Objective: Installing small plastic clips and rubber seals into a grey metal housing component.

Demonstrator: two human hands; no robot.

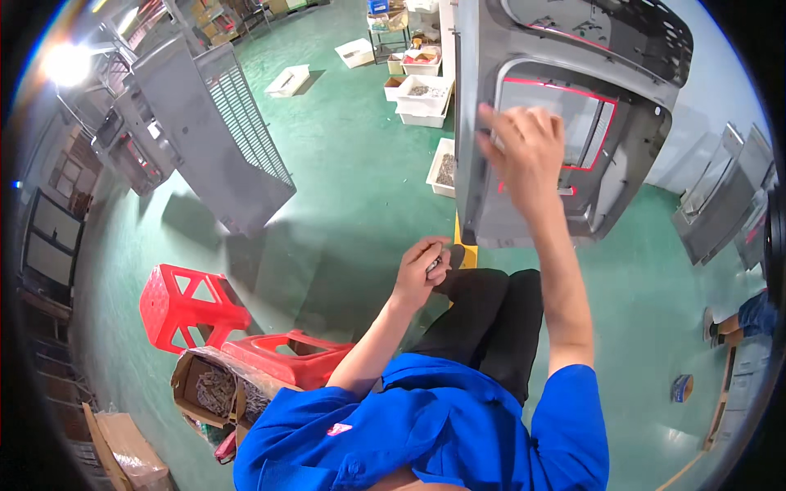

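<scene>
My right hand [526, 151] is raised in front of the upright grey panel [483, 74]. Its thumb and index finger stick out apart toward the panel's left edge, slightly blurred, while the other fingers curl; nothing shows between them. Red strips [610, 123] line an inner opening of the panel. Lower and to the left, above my thigh, my left hand [419, 274] is closed around small metal pieces [433, 264]. The fingers hide most of them, so their exact kind is unclear.
Another grey panel with slots [192, 131] stands at the left. Red plastic stools [184, 307] and a cardboard box [188, 380] of small metal parts sit at my left. White bins [443, 168] stand behind the near panel. At the right edge, a person's foot [711, 325] shows.
</scene>
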